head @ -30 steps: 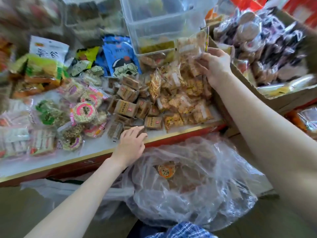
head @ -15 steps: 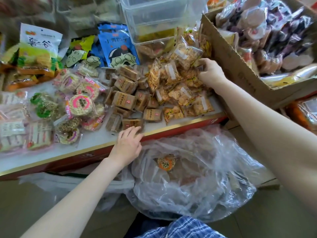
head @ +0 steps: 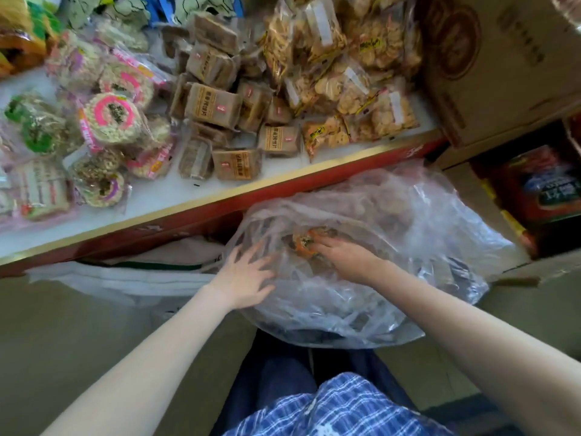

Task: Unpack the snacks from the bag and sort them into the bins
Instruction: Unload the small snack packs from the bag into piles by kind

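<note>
A person's two bare hands reach into a large clear plastic bag (head: 393,247) that sits just below the red edge of a white table (head: 176,193). The left hand (head: 245,278) lies flat on the bag's near rim, fingers straight and spread. The right hand (head: 345,256) is inside the bag, its fingers curled over a round orange-wrapped snack (head: 303,243); blur hides whether they actually pinch it. Beyond the fingertips, on the table, lie brown wrapped cakes (head: 213,105), pink-ringed round rice cakes (head: 110,118) and clear packets of golden crackers (head: 349,86). A cardboard box (head: 490,67) stands to the right of them.
</note>
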